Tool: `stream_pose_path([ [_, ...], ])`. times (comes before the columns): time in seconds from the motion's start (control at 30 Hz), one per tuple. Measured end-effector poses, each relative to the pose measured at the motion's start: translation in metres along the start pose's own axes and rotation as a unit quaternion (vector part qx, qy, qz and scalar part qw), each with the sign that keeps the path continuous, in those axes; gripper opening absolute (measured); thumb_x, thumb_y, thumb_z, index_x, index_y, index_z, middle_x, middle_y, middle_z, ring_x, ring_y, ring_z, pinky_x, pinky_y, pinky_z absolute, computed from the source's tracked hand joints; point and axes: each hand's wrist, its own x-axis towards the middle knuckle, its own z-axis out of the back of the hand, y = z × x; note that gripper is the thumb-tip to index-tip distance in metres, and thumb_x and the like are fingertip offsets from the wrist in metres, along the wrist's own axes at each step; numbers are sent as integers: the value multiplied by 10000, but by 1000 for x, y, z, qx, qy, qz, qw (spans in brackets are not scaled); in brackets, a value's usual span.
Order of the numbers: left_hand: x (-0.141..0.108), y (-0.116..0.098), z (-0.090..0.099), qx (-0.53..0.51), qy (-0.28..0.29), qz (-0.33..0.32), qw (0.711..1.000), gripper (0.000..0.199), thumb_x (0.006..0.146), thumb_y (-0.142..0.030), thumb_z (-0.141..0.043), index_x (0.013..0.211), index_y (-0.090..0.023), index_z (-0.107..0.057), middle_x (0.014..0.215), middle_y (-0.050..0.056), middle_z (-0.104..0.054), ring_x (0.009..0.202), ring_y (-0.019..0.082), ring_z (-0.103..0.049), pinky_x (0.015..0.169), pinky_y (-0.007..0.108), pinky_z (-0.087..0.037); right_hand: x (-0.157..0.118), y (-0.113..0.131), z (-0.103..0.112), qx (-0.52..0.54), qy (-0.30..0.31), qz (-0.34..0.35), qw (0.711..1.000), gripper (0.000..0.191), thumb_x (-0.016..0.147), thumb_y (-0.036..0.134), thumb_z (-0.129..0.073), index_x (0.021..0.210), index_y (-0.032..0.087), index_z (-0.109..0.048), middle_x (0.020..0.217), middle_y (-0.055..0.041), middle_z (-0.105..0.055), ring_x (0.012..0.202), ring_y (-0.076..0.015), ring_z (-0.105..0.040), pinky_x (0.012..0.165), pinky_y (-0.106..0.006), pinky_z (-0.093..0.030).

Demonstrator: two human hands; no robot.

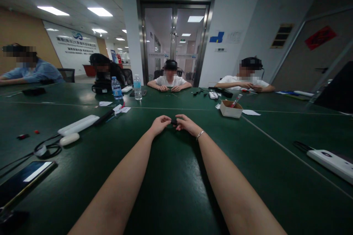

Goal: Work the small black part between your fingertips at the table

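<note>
Both my hands meet over the green table [171, 169], at the middle of the view. Between them is a small black object [173, 122], too small to make out in detail. My left hand [160, 125] pinches its left end with thumb and fingertips. On its other side, my right hand [188, 124] has its fingers curled round the right end. A bracelet circles my right wrist.
A white power strip [78, 125], a white oval case [69, 139], cables and a phone [26, 180] lie left. Ahead stand two bottles [137, 87] and a small box [231, 109]. Another power strip [331, 161] is right. Several people sit across the table.
</note>
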Motion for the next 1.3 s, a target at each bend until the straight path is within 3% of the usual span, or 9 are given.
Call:
stream_pose_path([
  [0.13,0,0,0,-1,-5,-3,1000,190,696,-268,-619,832,-137,-621,781,46,-621,696,133,-548,620,248,-436,-3,1,2,26,9,34,999,688,692,10,-658,1225,265,-306,893,11,-569,560,-91,-629,520,-181,-531],
  [0.37,3,7,1,-23,-22,3,999,230,688,-305,-632,846,-137,-626,801,50,-630,676,125,-545,610,244,-432,1,0,-3,-20,-18,-8,1000,188,892,211,-496,1048,137,-420,653,-8,-572,483,-97,-591,429,-148,-484],
  [0.53,6,11,1,-31,-30,7,999,258,677,-328,-643,839,-128,-627,742,37,-625,603,107,-520,588,244,-419,-3,0,1,21,-8,28,999,627,677,15,-694,1135,241,-330,817,28,-571,550,-100,-624,492,-174,-522],
  [0.73,6,12,0,-50,-28,6,998,276,653,-338,-670,818,-121,-622,734,40,-629,597,108,-520,575,244,-410,4,-1,-5,-28,-29,-20,999,139,911,259,-482,987,159,-424,610,0,-576,451,-100,-571,408,-158,-469],
  [0.8,7,12,1,-48,-28,6,998,274,651,-334,-671,813,-119,-621,734,43,-627,599,110,-523,578,247,-413,4,-1,-4,-37,-25,-6,999,161,871,186,-536,994,167,-434,650,11,-579,430,-81,-554,401,-148,-460],
  [0.93,7,12,2,-49,-30,6,998,282,655,-345,-667,819,-120,-619,745,45,-630,608,112,-529,592,252,-420,2,-2,0,-23,-19,26,999,493,729,135,-692,1100,230,-382,771,39,-572,447,-72,-567,441,-167,-494],
  [1.07,5,8,0,-50,-23,6,998,276,656,-342,-666,811,-119,-620,730,42,-626,618,112,-530,594,247,-418,6,-1,-4,-72,-39,-3,997,183,909,319,-481,997,161,-446,620,10,-578,376,-70,-508,358,-140,-421],
  [1.2,5,7,0,-49,-24,11,998,240,667,-312,-658,798,-117,-609,716,38,-621,604,106,-524,591,245,-416,9,0,-10,-90,-61,0,994,83,929,191,-421,995,161,-462,569,33,-555,348,-69,-486,327,-132,-388],
  [1.3,6,9,1,-48,-27,9,998,249,671,-318,-657,814,-122,-606,740,42,-625,610,108,-528,588,247,-416,8,0,-9,-58,-63,-8,996,197,857,129,-531,1029,181,-450,619,44,-557,389,-79,-531,367,-152,-445],
])
